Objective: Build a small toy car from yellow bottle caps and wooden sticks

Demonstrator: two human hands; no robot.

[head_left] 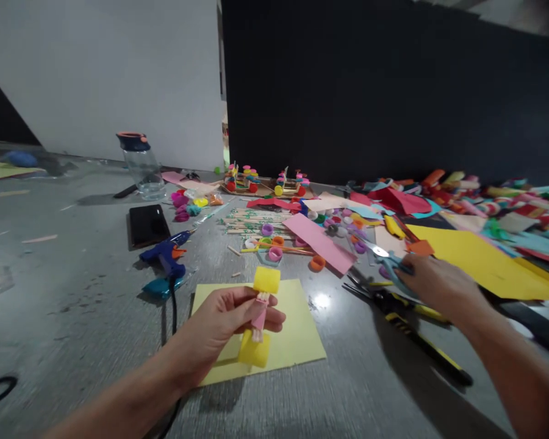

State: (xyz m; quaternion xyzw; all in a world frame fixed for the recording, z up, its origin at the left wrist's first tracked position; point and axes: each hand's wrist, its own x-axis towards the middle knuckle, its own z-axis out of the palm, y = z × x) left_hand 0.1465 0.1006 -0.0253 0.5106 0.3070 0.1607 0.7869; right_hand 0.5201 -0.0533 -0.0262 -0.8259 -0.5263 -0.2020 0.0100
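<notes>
In my left hand (224, 320) is a small craft piece, pinched between thumb and fingers. It has a yellow roll (266, 280) at the top and another yellow roll (254, 350) at the bottom, joined by thin sticks with a pink band (258, 316) around them. Below it on the table lies a pale yellow sheet (297, 323). My right hand (434, 283) is closed around the light blue handles of a pair of scissors (396, 268), whose blades point to the far left. Beside that hand lie black-and-yellow pliers (421, 341).
A blue glue gun (165, 255) with a black cord, a phone (147, 225) and a clear bottle (141, 167) stand or lie to the left. Wooden sticks (256, 221), bottle caps (317, 263) and coloured paper (485, 256) cover the back and right. Small wheeled models (293, 183) stand behind.
</notes>
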